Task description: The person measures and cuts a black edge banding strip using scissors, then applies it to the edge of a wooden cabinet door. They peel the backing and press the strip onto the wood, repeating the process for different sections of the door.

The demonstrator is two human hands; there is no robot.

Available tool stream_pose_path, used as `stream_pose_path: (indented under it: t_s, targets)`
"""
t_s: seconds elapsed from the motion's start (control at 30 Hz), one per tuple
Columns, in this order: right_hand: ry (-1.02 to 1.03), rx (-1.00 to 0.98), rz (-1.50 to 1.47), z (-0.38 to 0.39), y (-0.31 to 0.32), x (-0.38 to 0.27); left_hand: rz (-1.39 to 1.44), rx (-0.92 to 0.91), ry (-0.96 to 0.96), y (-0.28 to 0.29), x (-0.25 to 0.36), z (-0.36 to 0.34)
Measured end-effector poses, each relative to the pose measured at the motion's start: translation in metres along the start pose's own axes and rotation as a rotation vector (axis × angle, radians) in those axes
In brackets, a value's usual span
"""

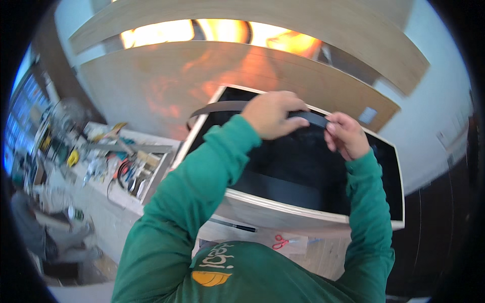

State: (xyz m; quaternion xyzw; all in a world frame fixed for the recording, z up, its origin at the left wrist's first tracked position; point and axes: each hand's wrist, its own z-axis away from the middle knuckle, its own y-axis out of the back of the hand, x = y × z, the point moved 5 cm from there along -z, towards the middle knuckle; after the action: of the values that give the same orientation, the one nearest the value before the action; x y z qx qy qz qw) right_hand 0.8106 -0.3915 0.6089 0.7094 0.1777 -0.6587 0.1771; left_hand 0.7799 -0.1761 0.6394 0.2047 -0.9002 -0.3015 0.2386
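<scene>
A flat, dark grey strip (pixel 314 119) runs between my two hands above a black panel (pixel 298 161) with a pale wooden edge. My left hand (pixel 273 115) is closed on the strip, thumb and fingers pressed toward each other. At the strip's right end, my right hand (pixel 347 135) pinches it between thumb and fingertips. Left of my left hand, the strip continues in a loop that bends down past the panel's far left corner. Beneath my left palm, part of it is hidden.
Scissors (pixel 279 242) with red handles and a black-handled tool (pixel 243 228) lie below the panel's near edge. To the left, a cluttered bench (pixel 132 202) holds tools and offcuts. A person (pixel 55 227) is at the lower left. Wooden boards (pixel 166 76) stand behind the panel.
</scene>
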Motion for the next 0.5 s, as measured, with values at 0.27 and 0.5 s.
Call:
stream_pose_path:
  t_s: [0.27,0.5]
  targets:
    - [-0.012,0.003,-0.213,0.008,0.009,-0.003,0.071,-0.006,0.078,0.002,0.009,-0.008]
    - [0.012,-0.048,-0.318,0.010,0.006,-0.007,0.090,0.018,0.082,0.005,0.017,-0.008]
